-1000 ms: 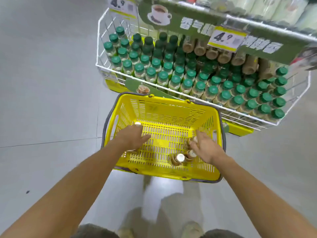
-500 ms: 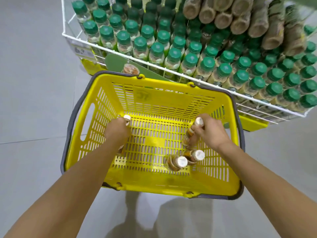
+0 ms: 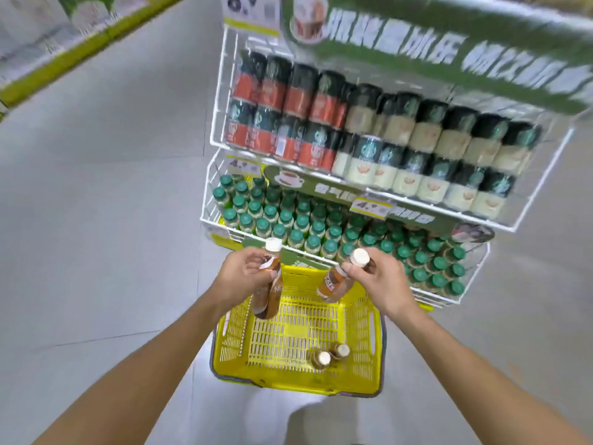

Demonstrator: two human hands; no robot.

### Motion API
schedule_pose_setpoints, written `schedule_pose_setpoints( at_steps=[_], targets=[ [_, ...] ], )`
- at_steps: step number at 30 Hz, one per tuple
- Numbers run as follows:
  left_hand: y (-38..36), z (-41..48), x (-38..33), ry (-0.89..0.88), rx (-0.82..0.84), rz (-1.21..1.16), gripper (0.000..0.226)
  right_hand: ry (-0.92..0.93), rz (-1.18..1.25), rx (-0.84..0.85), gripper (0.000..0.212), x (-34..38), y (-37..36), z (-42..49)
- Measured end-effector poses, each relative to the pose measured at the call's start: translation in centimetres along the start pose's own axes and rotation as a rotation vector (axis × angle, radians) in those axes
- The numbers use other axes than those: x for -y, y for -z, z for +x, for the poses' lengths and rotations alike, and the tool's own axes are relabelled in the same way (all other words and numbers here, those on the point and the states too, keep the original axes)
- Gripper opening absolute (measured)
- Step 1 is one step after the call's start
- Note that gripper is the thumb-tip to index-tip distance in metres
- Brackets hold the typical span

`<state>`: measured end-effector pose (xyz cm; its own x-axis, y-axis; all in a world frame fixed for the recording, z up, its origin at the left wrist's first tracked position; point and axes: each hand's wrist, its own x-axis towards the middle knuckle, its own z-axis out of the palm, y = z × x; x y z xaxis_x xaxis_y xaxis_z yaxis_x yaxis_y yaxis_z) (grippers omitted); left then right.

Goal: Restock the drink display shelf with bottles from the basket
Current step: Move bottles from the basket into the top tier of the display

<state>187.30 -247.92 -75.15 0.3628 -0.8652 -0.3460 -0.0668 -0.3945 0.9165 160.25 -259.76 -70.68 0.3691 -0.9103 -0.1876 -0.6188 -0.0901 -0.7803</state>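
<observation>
A yellow basket [image 3: 298, 385] stands on the floor in front of a white wire display shelf [image 3: 359, 263]. My left hand [image 3: 239, 276] grips a brown coffee bottle [image 3: 268, 295] with a white cap, held above the basket's far left corner. My right hand [image 3: 380, 277] holds a second brown bottle [image 3: 335, 284] by its neck, tilted, over the basket's far right. Two more brown bottles [image 3: 327, 356] lie in the basket's near right part. The shelf's lower tier is packed with green-capped bottles [image 3: 308, 224].
The tier above holds stacked cans [image 3: 378, 146], red-labelled at left and cream-labelled at right, under a green sign [image 3: 449, 49]. Yellow price tags [image 3: 370, 207] hang on the tier fronts. Grey tiled floor [image 3: 106, 203] spreads to the left, and another shelf row [image 3: 54, 43] runs at far left.
Both hands have lifted out of the basket, each carrying a brown bottle up toward the shelf. The view has tilted up, so the can tier and the sign now show.
</observation>
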Motion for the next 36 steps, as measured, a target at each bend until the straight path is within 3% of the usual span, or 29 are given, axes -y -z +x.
schedule_pose_setpoints(
  at_steps=[9, 14, 17, 21, 25, 32, 36],
  targets=[
    [7.8, -11.3, -48.3, -0.271, 0.13, 0.184, 0.026, 0.282, -0.031, -0.024, 0.032, 38.6, 29.6, -6.0],
    [8.2, -14.8, -68.5, -0.527, 0.076, 0.258, 0.035, 0.406, -0.074, -0.141, 0.044, 51.4, 42.9, -7.5],
    [7.2, -15.5, -76.5, -0.618, 0.038, 0.285, 0.029, 0.467, -0.088, -0.217, 0.034, 55.8, 48.6, -7.4],
    [4.8, -14.3, -84.6, -0.65, -0.128, 0.375, 0.046, 0.534, -0.042, -0.257, 0.039, 59.6, 53.3, -4.3],
    [1.4, -11.1, -89.4, -0.601, -0.17, 0.539, 0.048, 0.508, -0.003, -0.239, 0.046, 59.8, 56.0, 0.8],
    [-2.0, -4.9, -89.6, -0.442, -0.272, 0.657, 0.058, 0.415, 0.022, -0.154, 0.031, 56.0, 57.2, 8.9],
    [-2.7, -4.5, -88.9, -0.428, -0.214, 0.729, 0.066, 0.378, 0.032, -0.168, 0.047, 54.0, 56.9, 10.6]
  ],
)
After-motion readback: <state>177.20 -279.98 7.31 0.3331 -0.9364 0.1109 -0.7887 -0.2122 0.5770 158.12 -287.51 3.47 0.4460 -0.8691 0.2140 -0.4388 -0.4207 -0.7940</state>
